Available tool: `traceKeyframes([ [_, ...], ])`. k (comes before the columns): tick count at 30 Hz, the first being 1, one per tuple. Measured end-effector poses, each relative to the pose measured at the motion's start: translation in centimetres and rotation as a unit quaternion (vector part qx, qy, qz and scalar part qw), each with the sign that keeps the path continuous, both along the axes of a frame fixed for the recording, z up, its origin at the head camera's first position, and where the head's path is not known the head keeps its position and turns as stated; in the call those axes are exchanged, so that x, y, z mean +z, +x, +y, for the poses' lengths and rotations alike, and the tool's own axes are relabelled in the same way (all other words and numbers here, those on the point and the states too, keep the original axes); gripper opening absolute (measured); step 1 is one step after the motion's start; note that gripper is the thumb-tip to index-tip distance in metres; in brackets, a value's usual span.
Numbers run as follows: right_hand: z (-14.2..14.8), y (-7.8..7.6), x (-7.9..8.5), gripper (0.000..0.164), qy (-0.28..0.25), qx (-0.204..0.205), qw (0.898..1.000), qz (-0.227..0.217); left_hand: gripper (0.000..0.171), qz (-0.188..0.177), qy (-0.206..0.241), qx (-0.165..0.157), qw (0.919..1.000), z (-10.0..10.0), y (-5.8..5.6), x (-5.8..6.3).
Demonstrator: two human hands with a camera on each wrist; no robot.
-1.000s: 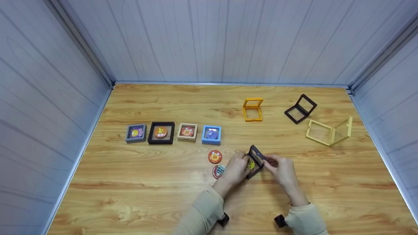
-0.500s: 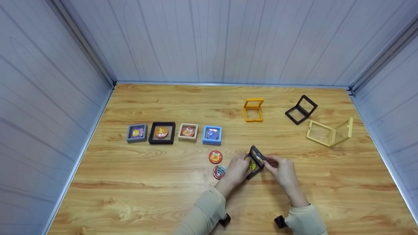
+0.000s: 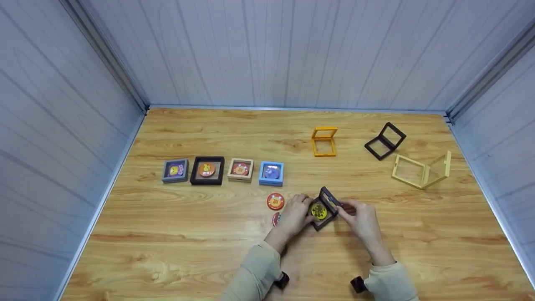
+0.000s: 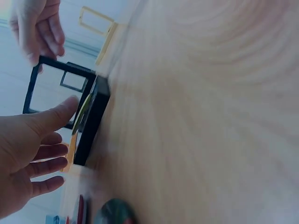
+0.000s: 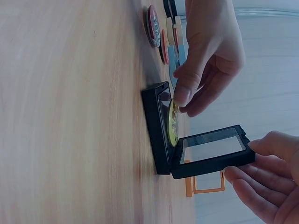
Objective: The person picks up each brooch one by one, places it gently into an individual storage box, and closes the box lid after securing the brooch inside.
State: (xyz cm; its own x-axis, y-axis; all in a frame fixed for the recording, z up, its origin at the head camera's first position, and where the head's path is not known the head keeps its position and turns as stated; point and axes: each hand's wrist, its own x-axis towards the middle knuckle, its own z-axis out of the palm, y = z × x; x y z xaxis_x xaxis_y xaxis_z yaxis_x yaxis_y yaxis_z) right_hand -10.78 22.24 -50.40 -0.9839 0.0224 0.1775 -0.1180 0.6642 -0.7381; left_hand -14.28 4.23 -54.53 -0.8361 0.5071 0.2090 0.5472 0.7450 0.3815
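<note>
Since the badge (image 3: 318,211) is round, forget about a long axis; what counts is which side of it you're on. It's lying in the base of the black frame (image 3: 327,222), which is open on the table (image 3: 209,251), and from your left thumb (image 5: 183,94) it lies inward, toward where the lid (image 5: 212,164) joins on. Your left hand (image 3: 292,216) is clearly the nearer one: its thumb tip is right at the badge's edge, though I can't tell if they're actually touching. Those fingers look loose and aren't gripping anything. Your right hand (image 3: 360,215) is over on the other side, pinching the lid's outer edge between thumb and fingers, with the lid tilted up off the base. I'd call that the bit to watch: your thumb looks to be inside the fold along with the badge, so the lid probably can't lie flat while it's there. Further out, a red badge (image 3: 275,201) and a half-hidden badge (image 3: 276,219) sit near your left hand, with the blue frame (image 3: 271,182) beyond. The orange frame (image 3: 324,155) stands open, well apart from both hands.
</note>
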Motion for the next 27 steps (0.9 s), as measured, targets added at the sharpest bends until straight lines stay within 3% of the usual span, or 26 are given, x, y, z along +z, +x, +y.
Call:
traceKeyframes([
  [9,0.0,0.0,-0.1,0.014,0.000,0.002,1.000,0.011,0.045,-0.037,-0.010,-0.005,0.9993,-1.3,-0.2,-0.1],
  [19,0.1,-0.1,-0.3,0.015,-0.002,0.001,1.000,0.007,0.036,-0.063,0.034,0.005,0.9974,-1.5,-0.4,-0.8],
  [27,-0.3,0.0,-0.3,0.013,-0.005,0.018,1.000,0.006,0.035,-0.061,0.051,0.003,0.9969,-1.5,-0.7,-1.1],
])
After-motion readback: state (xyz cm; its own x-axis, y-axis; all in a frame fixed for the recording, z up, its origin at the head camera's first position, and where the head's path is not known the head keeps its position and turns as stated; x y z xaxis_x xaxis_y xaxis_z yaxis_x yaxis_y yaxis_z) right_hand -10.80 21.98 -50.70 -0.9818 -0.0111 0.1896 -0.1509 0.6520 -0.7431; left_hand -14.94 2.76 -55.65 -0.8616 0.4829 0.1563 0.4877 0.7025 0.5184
